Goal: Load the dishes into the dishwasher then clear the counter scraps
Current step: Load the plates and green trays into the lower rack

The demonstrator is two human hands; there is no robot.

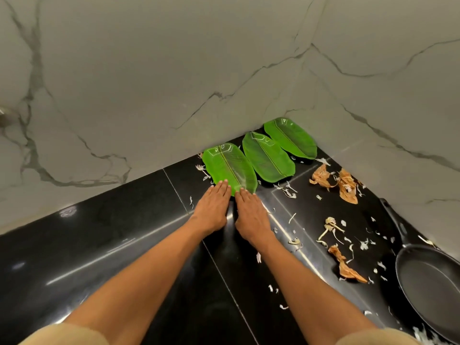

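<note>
Reaching forward, you have both hands flat on the black tabletop (pixel 112 245), side by side at the near end of the nearest leaf plate (pixel 227 166). Your left hand (pixel 212 207) lies with fingers straight, its fingertips (pixel 225 181) on the plate's near rim. Your right hand (pixel 251 215) lies the same way, fingertips touching that rim just right of the left ones. Neither grip has closed on anything; whether any finger has slipped beneath the rim cannot be made out.

Taking that plate as the landmark: a second leaf plate (pixel 268 158) lies just to its right, and a third leaf plate (pixel 290 138) lies beyond that, in the corner where the marble walls (pixel 149 70) meet. All three look bare apart from glare on their far ends.

Right of the landmark plate and nearer you, brown onion skins (pixel 346 185) and pale shreds (pixel 331 227) are scattered across the tabletop. Further right, a black frying pan (pixel 430 280) is cut off by the frame edge; its visible inside holds nothing, and its handle points toward the wall. Your sleeves (pixel 67 334) show only partly at the bottom edge.
</note>
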